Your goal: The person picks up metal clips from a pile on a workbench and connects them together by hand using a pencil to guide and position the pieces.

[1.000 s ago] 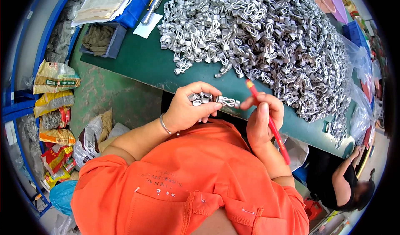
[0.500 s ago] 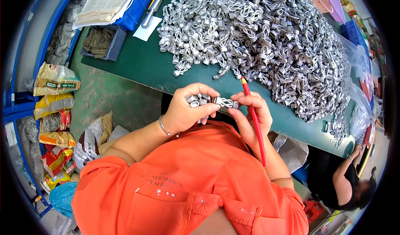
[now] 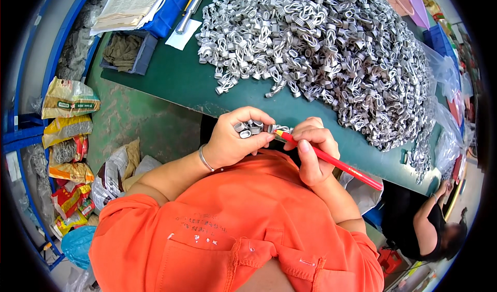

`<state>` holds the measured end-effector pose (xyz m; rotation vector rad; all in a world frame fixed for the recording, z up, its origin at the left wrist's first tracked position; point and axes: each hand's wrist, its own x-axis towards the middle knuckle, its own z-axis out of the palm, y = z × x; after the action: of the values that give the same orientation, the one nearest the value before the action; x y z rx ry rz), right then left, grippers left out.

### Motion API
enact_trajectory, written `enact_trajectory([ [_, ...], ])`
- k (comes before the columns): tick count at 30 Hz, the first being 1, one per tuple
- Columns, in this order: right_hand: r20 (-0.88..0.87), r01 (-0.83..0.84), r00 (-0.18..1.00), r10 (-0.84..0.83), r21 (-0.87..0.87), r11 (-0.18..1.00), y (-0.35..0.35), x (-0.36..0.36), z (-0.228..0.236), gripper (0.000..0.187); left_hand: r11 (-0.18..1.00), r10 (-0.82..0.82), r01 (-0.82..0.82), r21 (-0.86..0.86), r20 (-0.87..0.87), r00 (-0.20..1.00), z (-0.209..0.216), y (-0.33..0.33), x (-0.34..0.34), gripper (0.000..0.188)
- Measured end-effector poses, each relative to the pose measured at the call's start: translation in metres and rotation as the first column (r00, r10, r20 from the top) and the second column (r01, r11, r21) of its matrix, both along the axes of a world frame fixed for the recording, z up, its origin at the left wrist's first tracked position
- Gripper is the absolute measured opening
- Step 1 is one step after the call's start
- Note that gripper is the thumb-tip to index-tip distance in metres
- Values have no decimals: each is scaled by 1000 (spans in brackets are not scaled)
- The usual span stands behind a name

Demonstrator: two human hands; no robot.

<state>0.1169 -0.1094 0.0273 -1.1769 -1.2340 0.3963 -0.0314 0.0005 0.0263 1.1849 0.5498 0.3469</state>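
Observation:
Several small grey metal loop fittings point(image 3: 247, 130) are gathered in my left hand point(image 3: 235, 136), its fingers curled round them. One more fitting point(image 3: 282, 129) lies between my two hands, pinched at its near end by the left thumb and forefinger. My right hand point(image 3: 316, 149) grips a red pencil-like tool point(image 3: 352, 172) with a yellow tip, and that tip meets the pinched fitting. A large heap of the same grey fittings point(image 3: 316, 48) covers much of the green table point(image 3: 176, 87) in front of me.
On the table's left are papers point(image 3: 129, 4), a blue bin point(image 3: 165, 12) and a metal tool point(image 3: 192, 9) on white paper. A grey box point(image 3: 129, 53) holds a cloth. Sacks point(image 3: 70, 100) line the blue rack at left. Another person point(image 3: 422, 219) sits at right.
The red tool has swung from upright, tip pointing away, to a slant with its tip at the fitting. My right hand has turned with it; the left hand has barely moved.

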Motion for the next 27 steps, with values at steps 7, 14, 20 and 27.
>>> enact_trajectory([
  [7, 33, 3, 999, -2, -18, 1000, 3, -2, 0, 3, 999, 3, -3, 54, 2, 1000, -1, 1, -1, 19],
  [14, -99, -35, 995, 18, -177, 984, 1, -3, 3, 2, 999, -5, 4, -38, -28, 1000, -3, 2, -1, 18],
  [20, -69, 62, 995, -66, -54, 997, 1, 16, 3, 11, 997, 6, -9, -79, -29, 1000, 2, 2, 5, 18],
  [27, 200, 68, 979, -49, -89, 994, -14, 23, 9, 24, 948, -52, 36, -316, -42, 998, 8, 2, 22, 18],
])
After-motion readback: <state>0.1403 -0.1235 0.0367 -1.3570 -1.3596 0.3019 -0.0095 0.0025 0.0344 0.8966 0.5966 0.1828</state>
